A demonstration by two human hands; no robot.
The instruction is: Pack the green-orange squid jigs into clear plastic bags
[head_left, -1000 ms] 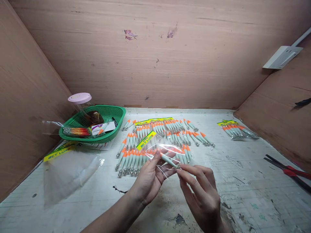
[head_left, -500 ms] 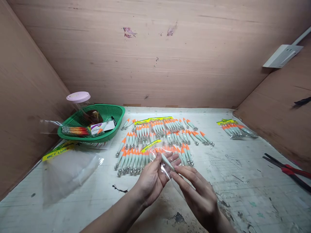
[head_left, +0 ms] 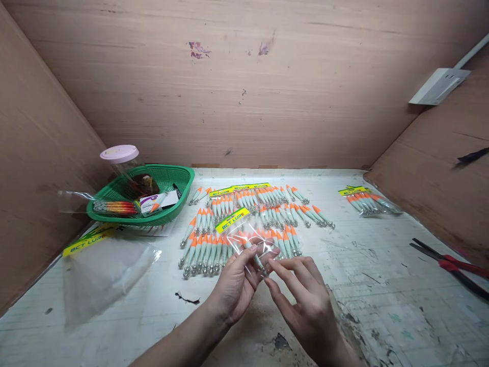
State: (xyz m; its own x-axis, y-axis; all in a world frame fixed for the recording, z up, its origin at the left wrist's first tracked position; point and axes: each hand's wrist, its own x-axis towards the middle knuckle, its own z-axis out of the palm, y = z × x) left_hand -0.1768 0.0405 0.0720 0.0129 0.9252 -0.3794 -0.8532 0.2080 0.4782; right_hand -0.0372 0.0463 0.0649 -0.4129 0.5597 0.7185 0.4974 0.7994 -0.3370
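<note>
- Pale, scuffed surface (head_left: 382, 285), boxed in by plywood walls (head_left: 267, 102); green basket (head_left: 183, 196) far left, red pliers (head_left: 451, 267) at the right edge.
- Rows of loose lures (head_left: 206, 250) lie mid-surface, with a packed bag (head_left: 362, 200) well apart to the right.
- Left hand (head_left: 233, 285) grips the clear bag (head_left: 244, 237) just over the rows; right hand (head_left: 301, 300) pinches narrow at its mouth.
- A second ago one lure (head_left: 254, 255) stuck out of the mouth; now it sits deep inside, and the right hand has closed in.

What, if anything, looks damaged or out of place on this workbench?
The table surface is scuffed and flaking, worst near the right hand, with a dark gouge. A torn black scrap lies beside the left forearm. The back wall carries purplish stains.
</note>
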